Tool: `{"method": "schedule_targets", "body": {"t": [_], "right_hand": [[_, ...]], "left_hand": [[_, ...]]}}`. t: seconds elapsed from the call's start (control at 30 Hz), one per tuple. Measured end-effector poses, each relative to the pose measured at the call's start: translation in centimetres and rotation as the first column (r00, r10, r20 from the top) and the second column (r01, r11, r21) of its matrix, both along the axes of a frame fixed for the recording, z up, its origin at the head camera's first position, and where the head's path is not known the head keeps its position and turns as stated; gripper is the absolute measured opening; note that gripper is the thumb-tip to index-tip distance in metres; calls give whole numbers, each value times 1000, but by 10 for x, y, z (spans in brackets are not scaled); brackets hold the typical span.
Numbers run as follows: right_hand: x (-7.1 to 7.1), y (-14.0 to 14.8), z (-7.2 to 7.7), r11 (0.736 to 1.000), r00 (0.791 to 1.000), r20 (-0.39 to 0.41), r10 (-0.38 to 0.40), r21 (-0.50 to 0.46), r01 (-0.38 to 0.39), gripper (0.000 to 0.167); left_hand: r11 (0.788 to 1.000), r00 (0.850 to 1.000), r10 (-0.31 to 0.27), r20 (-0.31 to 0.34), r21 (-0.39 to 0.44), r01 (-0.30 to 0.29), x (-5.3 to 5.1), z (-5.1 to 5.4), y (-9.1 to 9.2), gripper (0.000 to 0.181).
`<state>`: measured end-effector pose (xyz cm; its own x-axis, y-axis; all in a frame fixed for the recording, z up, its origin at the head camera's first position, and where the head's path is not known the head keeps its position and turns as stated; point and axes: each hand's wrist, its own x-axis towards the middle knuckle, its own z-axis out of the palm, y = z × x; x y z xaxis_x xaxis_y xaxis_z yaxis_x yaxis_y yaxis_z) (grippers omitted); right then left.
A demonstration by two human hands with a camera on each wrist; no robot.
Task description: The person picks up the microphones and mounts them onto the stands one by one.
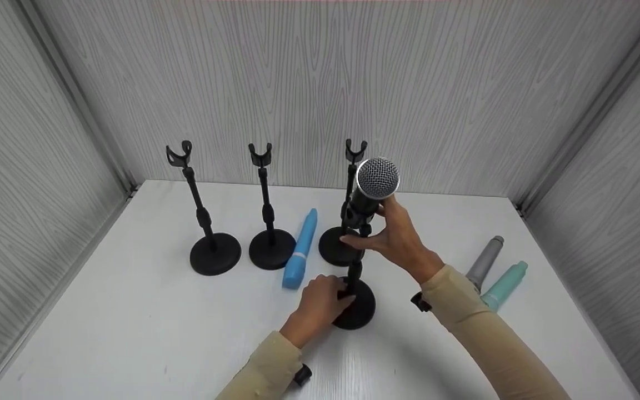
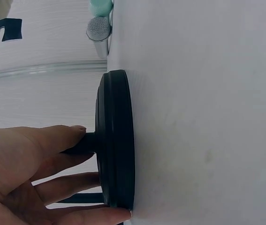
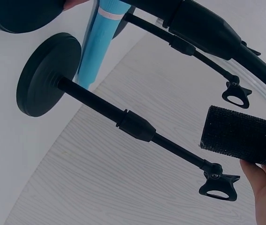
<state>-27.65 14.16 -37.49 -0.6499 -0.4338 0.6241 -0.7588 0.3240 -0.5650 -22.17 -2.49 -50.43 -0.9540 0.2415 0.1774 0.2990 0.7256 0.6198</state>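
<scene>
Plainly, from the head view, what counts is the line of the black microphone (image 1: 375, 183) against the front stand (image 1: 354, 284): its mesh end tips up towards me, and its body runs down and away at the cradle (image 1: 355, 215) on top of the pole (image 1: 355, 271). My right grip (image 1: 395, 239) is the nearer one, its fingers curled behind the microphone and its thumb laid across the pole just below; my left grip (image 1: 320, 303) is low, at the stand's base (image 1: 359, 315). The rear stand (image 1: 334, 250) is close behind, so room that way looks tight, and the blue microphone (image 1: 301, 250) lies just left of my work. Open room on the worktop (image 1: 148, 322) is mostly towards me and to the left; the grey microphone (image 1: 485, 260) and teal microphone (image 1: 506, 284) lie out right, by my sleeve (image 1: 481, 328). From the left wrist, my thumb and a finger close on the pole right above the base, other fingers spread down to its rim, and the base looks flat on the worktop. From the right wrist, fingertips touch a dark blunt end, which I take for the microphone's tail; my thumb is hidden, and I cannot tell how fully the cradle holds it.
</scene>
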Motion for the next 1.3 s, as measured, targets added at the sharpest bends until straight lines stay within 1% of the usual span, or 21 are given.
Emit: {"method": "schedule_targets", "body": {"t": [0.1,0.27,0.4,0.53,0.6,0.77,0.87,0.93,1.0,1.17,1.3], "right_hand": [[0,-1,-2,1000,999,-32,-3,-3,3,94],[-1,-2,-4,1000,993,-115,-17,12,18,85],[-2,-3,-3,999,985,-166,-34,19,38,85],[-1,-3,-4,999,982,-186,-46,18,50,86],[0,-3,-4,998,984,-172,-50,16,54,86],[0,-1,-3,999,993,-109,-33,5,34,88],[2,1,-1,999,994,-103,-23,29,26,94],[3,2,1,998,995,-100,-24,50,29,94],[5,3,4,997,996,-84,-22,72,28,91],[11,5,10,992,1000,-18,-6,122,8,77],[19,9,16,984,999,34,-19,176,13,80]], "left_hand": [[1000,1000,-5,-12,4,5,0,0,0,27],[1000,1000,0,-16,-2,0,0,0,0,29],[1000,1000,0,-4,19,0,0,0,0,31],[1000,1000,-10,-8,28,11,0,-1,0,29],[999,1000,-15,-9,29,15,0,-2,0,28],[999,1000,-19,6,34,19,2,-4,0,30],[999,1000,-20,14,31,19,3,-3,-1,32],[999,1000,-21,20,34,20,3,-2,-2,32],[999,1000,-17,22,30,16,2,-1,-2,31],[1000,1000,-15,-3,1,15,0,-2,-3,26],[1000,1000,-17,0,-5,17,0,-2,-4,27]]}}
